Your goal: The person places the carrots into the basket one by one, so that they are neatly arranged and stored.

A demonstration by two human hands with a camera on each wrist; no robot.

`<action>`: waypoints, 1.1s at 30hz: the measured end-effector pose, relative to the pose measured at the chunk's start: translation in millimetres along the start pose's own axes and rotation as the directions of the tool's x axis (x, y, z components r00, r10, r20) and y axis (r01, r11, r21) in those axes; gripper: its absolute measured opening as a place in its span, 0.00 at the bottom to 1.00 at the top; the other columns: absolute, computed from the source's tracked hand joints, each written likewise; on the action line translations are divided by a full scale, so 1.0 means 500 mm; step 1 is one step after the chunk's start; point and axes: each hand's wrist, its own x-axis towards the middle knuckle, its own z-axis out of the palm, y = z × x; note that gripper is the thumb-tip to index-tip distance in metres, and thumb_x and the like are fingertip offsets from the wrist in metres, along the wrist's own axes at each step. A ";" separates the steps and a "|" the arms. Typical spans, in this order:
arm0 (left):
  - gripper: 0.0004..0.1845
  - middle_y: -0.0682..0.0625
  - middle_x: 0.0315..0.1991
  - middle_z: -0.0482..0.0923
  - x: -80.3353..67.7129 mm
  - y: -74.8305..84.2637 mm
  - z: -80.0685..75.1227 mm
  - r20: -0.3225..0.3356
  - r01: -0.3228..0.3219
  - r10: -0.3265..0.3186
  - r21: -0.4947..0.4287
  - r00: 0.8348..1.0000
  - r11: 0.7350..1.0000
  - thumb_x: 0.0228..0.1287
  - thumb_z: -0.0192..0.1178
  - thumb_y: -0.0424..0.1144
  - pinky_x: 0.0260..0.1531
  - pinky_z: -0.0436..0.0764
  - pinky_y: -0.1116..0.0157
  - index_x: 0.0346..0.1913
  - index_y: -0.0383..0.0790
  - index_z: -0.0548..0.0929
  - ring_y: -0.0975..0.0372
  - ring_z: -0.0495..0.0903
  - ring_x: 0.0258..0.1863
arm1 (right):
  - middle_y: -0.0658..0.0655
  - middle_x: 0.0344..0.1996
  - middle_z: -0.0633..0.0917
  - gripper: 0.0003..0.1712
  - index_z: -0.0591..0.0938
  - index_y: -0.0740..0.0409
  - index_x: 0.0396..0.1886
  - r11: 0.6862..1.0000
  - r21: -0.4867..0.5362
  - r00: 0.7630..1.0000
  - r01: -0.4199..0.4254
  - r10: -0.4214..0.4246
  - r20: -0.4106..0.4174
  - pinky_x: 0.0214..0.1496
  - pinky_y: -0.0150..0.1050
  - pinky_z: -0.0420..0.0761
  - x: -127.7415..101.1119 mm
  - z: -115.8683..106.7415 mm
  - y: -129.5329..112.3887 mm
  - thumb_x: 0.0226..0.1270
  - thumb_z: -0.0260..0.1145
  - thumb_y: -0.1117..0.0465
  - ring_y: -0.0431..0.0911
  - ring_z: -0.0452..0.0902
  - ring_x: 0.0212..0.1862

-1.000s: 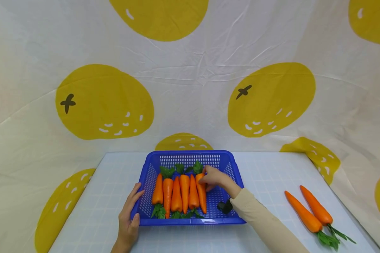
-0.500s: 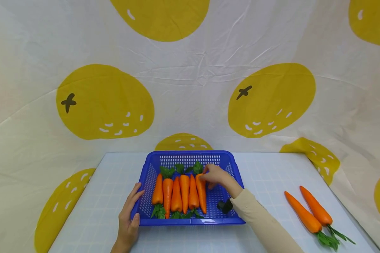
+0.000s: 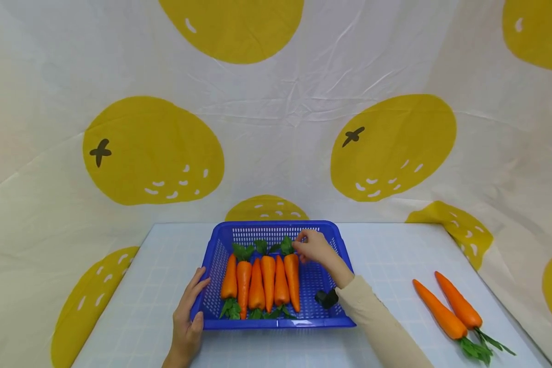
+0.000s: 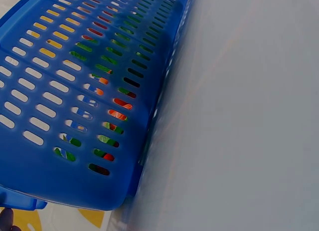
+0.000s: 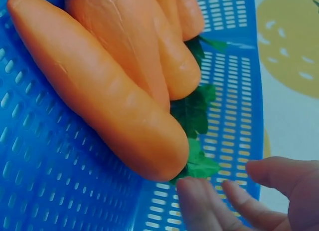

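Observation:
A blue plastic basket (image 3: 294,323) holds a row of orange carrots, laid with their green tops alternately at the far and near ends. My left hand (image 3: 187,319) rests against the basket's left side, fingers straight with tips at the rim and thumb by the near corner. In the left wrist view only a dark fingertip (image 4: 7,218) shows beside the basket wall. My right hand (image 3: 316,247) hovers inside the basket by the leafy top (image 3: 286,246) of the rightmost carrot (image 3: 292,281). In the right wrist view its thumb and fingers (image 5: 197,203) are spread, apart from that carrot, with nothing between them.
Two more carrots (image 3: 439,309) (image 3: 460,301) lie on the pale checked table (image 3: 386,255), right of the basket. A small black object (image 3: 326,298) shows at the right wrist. Behind the table hangs a white cloth (image 3: 276,153) with yellow fruit prints.
My right hand has let go of the rightmost carrot's thick end and risen toward the far side, beside its leaves. The left hand and basket stay in place.

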 end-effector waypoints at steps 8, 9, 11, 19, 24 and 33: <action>0.26 0.36 0.71 0.65 0.000 -0.002 0.002 -0.007 -0.015 0.015 0.003 1.000 1.000 0.65 0.47 0.32 0.68 0.60 0.73 0.66 0.34 0.74 0.50 0.59 0.74 | 0.72 0.30 0.84 0.10 0.81 0.67 0.43 0.987 0.120 0.992 0.106 -0.098 -0.076 0.33 0.55 0.86 -0.001 -0.012 -0.014 0.70 0.62 0.64 0.60 0.83 0.26; 0.26 0.36 0.71 0.65 0.000 -0.001 0.002 -0.010 -0.014 0.014 0.005 1.000 1.000 0.64 0.47 0.32 0.67 0.60 0.73 0.66 0.34 0.74 0.50 0.60 0.74 | 0.72 0.31 0.84 0.11 0.81 0.68 0.44 0.982 0.148 0.991 0.118 -0.107 -0.083 0.34 0.55 0.86 -0.002 -0.017 -0.018 0.70 0.62 0.63 0.60 0.83 0.27; 0.26 0.36 0.71 0.65 0.001 0.000 0.001 -0.012 -0.012 0.012 0.006 1.000 1.000 0.64 0.47 0.31 0.67 0.60 0.73 0.66 0.34 0.74 0.50 0.60 0.74 | 0.72 0.33 0.84 0.12 0.81 0.69 0.46 0.966 0.210 0.986 0.149 -0.131 -0.098 0.34 0.52 0.86 -0.006 -0.029 -0.028 0.71 0.61 0.63 0.61 0.83 0.29; 0.26 0.35 0.71 0.64 0.001 0.004 0.002 -0.004 -0.011 0.011 -0.008 1.000 1.000 0.65 0.47 0.32 0.68 0.60 0.73 0.66 0.33 0.74 0.50 0.59 0.74 | 0.70 0.36 0.85 0.14 0.81 0.67 0.47 0.917 0.318 0.966 0.242 -0.196 -0.168 0.38 0.53 0.86 -0.051 -0.096 -0.060 0.73 0.62 0.60 0.65 0.82 0.35; 0.27 0.37 0.72 0.64 0.001 0.006 0.001 -0.001 0.008 -0.008 -0.002 1.000 1.000 0.63 0.48 0.31 0.67 0.60 0.73 0.66 0.34 0.74 0.51 0.59 0.74 | 0.71 0.35 0.84 0.13 0.81 0.68 0.46 0.900 0.297 0.937 0.319 -0.253 -0.239 0.34 0.46 0.86 -0.100 -0.143 -0.078 0.72 0.62 0.60 0.63 0.82 0.33; 0.26 0.35 0.71 0.65 0.000 0.004 0.001 -0.012 -0.011 0.011 -0.024 1.000 1.000 0.65 0.46 0.32 0.68 0.60 0.72 0.66 0.33 0.74 0.49 0.60 0.74 | 0.65 0.35 0.85 0.13 0.81 0.65 0.46 0.938 0.086 0.892 0.335 -0.287 -0.349 0.34 0.37 0.86 -0.189 -0.220 -0.055 0.73 0.62 0.57 0.49 0.83 0.31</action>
